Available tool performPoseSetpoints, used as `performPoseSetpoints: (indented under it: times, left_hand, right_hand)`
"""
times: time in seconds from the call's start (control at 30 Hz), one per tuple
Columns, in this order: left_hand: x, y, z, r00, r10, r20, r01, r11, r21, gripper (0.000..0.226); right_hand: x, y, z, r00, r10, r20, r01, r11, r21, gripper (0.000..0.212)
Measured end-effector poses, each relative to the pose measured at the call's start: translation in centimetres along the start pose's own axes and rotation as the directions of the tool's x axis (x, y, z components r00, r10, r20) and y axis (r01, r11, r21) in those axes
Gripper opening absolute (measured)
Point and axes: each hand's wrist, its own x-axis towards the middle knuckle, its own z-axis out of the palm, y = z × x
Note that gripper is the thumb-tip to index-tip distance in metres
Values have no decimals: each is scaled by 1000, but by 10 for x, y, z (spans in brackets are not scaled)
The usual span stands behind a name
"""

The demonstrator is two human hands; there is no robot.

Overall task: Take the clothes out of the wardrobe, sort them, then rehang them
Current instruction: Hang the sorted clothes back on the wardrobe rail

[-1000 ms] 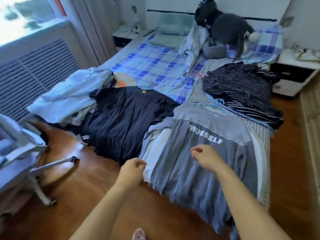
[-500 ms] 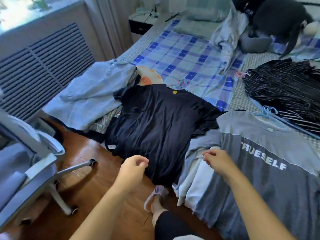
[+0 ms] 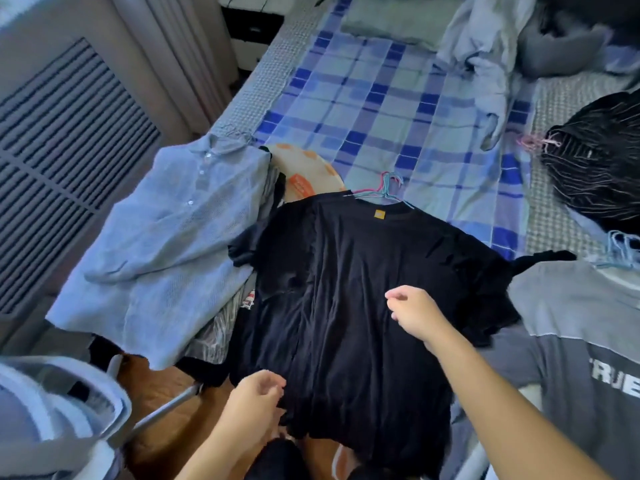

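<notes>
Bed: a bed with a blue-and-white checked sheet [image 3: 381, 109] carries the clothes, which lie in a row along its near edge; its far end and right side are cut off by the frame.
Black T-shirt: a black short-sleeved cotton T-shirt [image 3: 346, 289] with a small yellow neck label lies flat at the middle of the near edge, its hem hanging over the edge toward the floor.
Hangers: thin wire hangers, pink and light blue [image 3: 389, 188], show at the T-shirt's collar; how many cannot be made out.
Left hand: the left hand [image 3: 256, 407] is at the T-shirt's lower left hem, fingers curled; whether they pinch the cloth or only touch it cannot be told.
Right hand: the right hand [image 3: 415, 311] is over the T-shirt's right middle, fingers loosely curled, nothing seen in its grasp; contact with the cloth is uncertain. The two hands are apart.
Blue shirt: a pale blue buttoned shirt [image 3: 173, 244] lies at the near left corner, covering other garments that show only as edges.
Grey T-shirt: a grey two-tone T-shirt with white lettering [image 3: 581, 358] lies to the right, cut off by the frame; only "TRUE" is readable.
Striped garment: a black garment with thin white stripes [image 3: 599, 161] lies heaped at the right edge, partly out of frame.
Chair: a grey-and-white office chair [image 3: 59, 410] stands on the wooden floor at lower left, blurred and cropped.
</notes>
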Motion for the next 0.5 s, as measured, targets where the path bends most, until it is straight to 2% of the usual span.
performPoseSetpoints:
  times: [0.07,0.13,0.27,0.33,0.4,0.5]
  left_hand:
    - [45,3,-1,997,-10,78,9,1000,10,29]
    - [97,17,-1,992,50,113,-57,996,65,30]
    - [241,71,9,939,297,172,-329,920,211,22]
    - [304,107,11,866,485,121,-499,821,279,24]
    - [367,150,9,754,654,59,-628,692,356,32]
    - [452,213,3,621,784,-3,-673,535,511,38]
  right_hand:
    - [30,-4,11,999,36,-10,-36,999,-9,29]
    - [66,7,26,997,72,-22,-73,995,-62,34]
    - [159,47,66,978,139,-154,-176,947,-268,54]
    - [188,61,89,969,193,-155,-238,900,-364,62]
    - [206,72,107,961,208,-183,-271,840,-470,68]
    - [216,78,117,952,198,-231,-290,823,-489,67]
